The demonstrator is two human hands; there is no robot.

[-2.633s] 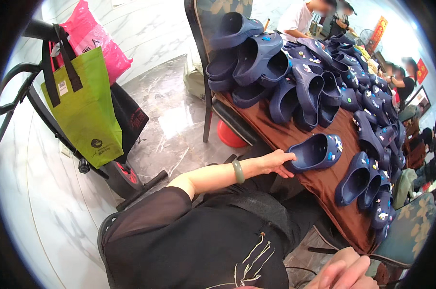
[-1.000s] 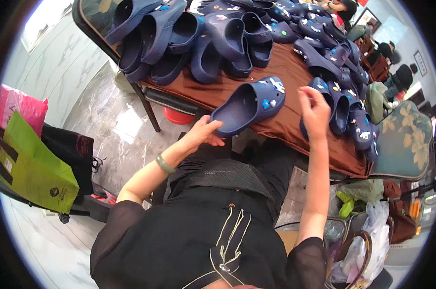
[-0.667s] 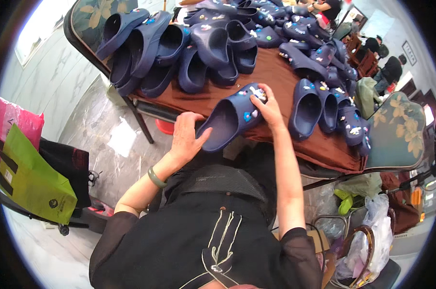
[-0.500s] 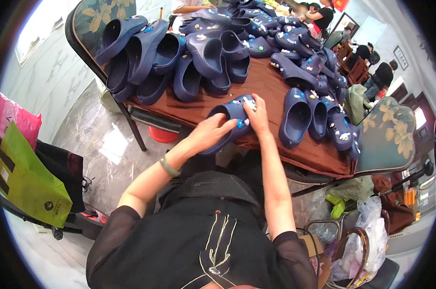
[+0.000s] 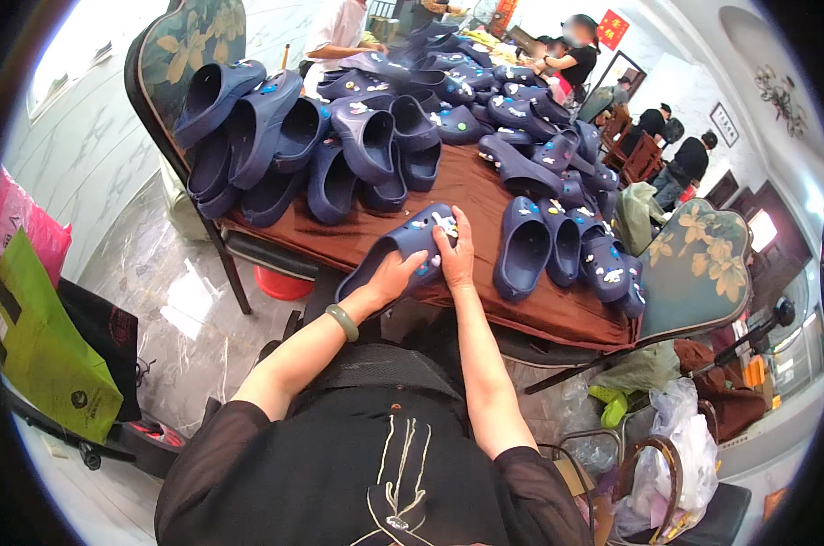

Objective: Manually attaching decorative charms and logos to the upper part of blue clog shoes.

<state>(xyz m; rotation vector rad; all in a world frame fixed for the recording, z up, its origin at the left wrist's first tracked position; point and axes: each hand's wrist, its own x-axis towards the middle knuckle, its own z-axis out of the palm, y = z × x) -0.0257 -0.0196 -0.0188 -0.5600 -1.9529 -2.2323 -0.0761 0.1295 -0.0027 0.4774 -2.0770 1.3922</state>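
Note:
A navy clog (image 5: 408, 238) with small colourful charms on its toe is held at the table's near edge, its heel toward my body. My left hand (image 5: 392, 278), below a green bangle, reaches into the shoe's opening, its fingers hidden inside and the thumb on the outside. Around the toe end, my right hand (image 5: 456, 247) is closed, thumb and fingers at a white charm (image 5: 445, 221). Whether that charm is fully seated I cannot tell. To the right stand several decorated navy clogs (image 5: 524, 247); a stack of plain-looking clogs (image 5: 332, 182) lies to the left.
A brown cloth (image 5: 467, 187) covers the table, heaped with clogs toward the far end. Floral-backed chairs (image 5: 699, 264) flank it. A red basin (image 5: 282, 283) is underneath. Bags, including a green one (image 5: 52, 337), sit at left; plastic bags (image 5: 676, 455) at right. Other people (image 5: 576, 64) work farther back.
My head view has shifted, so the table sits lower and more to the left. My left hand has gone deeper into the clog; my right hand stays at its toe, fingers now more bent.

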